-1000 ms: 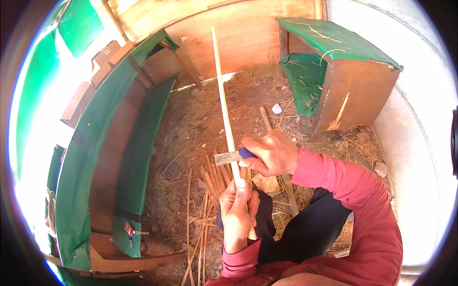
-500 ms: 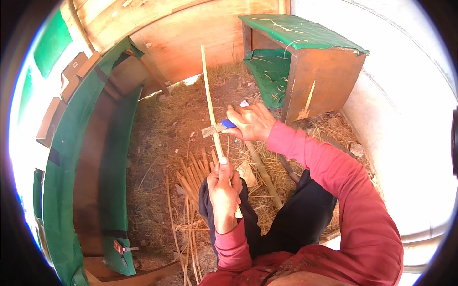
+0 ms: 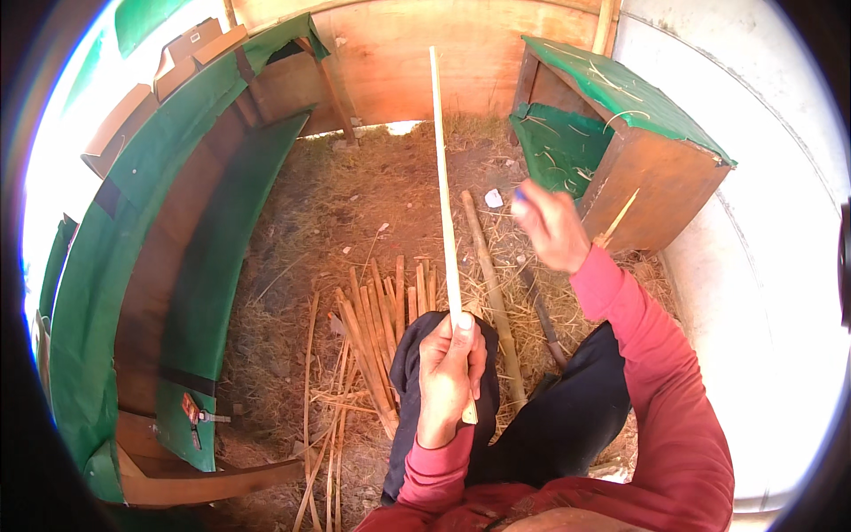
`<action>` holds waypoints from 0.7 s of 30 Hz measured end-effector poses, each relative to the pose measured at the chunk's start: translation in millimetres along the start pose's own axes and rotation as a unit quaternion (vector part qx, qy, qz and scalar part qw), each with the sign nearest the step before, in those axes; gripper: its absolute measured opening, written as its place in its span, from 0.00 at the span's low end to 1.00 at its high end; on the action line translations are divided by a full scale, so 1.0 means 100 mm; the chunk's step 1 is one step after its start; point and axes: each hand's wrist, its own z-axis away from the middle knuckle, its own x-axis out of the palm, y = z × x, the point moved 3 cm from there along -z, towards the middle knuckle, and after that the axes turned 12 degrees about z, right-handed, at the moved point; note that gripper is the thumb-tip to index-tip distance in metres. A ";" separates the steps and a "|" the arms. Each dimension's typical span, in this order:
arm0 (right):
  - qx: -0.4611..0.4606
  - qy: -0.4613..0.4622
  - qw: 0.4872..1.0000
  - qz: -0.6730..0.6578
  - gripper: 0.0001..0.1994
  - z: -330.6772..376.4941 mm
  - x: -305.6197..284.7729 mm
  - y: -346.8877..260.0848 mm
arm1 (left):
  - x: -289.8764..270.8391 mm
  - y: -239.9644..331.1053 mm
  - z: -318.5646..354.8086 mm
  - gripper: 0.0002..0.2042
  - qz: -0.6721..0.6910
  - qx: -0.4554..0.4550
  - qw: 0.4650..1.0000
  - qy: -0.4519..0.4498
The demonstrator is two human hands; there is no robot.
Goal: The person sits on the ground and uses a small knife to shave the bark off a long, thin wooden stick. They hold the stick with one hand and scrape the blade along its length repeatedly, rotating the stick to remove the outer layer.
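My left hand (image 3: 448,377) is closed around the lower end of a long, pale bamboo strip (image 3: 445,195), thumb along its face. The strip stands nearly upright over my left knee, and its top reaches toward the back wall. Off to the right of the strip, and apart from it, my right hand (image 3: 557,229) is closed and smeared by motion. A bit of the blue knife handle (image 3: 519,194) shows at its fingers. The blade cannot be made out now.
Several split strips (image 3: 377,324) lie bundled left of my knee, with thinner slivers (image 3: 321,443) beside them. A pole (image 3: 490,293) rests on the straw-strewn ground. A green-covered shelf (image 3: 191,310) lines the left; a green-topped cabinet (image 3: 674,191) stands at the back right.
My right hand has come off the strip, moving right and away with the knife, whose blade lay across the strip before. My left hand keeps its hold. The whole view has shifted.
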 end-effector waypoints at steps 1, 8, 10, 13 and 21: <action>-0.018 -0.029 0.999 -0.010 0.21 0.02 0.05 -0.08 | -0.01 0.01 0.00 0.19 -0.004 -0.008 1.000 0.000; -0.103 -0.123 0.986 0.049 0.17 0.18 0.28 -0.21 | 0.02 -0.06 -0.06 0.19 0.025 -0.054 0.998 0.001; -0.103 -0.130 0.984 0.070 0.17 0.16 0.28 -0.25 | -0.01 -0.05 -0.05 0.19 0.032 -0.068 0.997 0.014; -0.104 -0.059 0.978 0.168 0.18 0.18 0.30 -0.11 | 0.02 -0.09 -0.08 0.20 0.023 -0.095 0.995 0.021; -0.097 -0.046 0.962 0.250 0.18 0.16 0.36 0.10 | 0.02 -0.15 -0.13 0.20 0.088 -0.131 0.987 0.017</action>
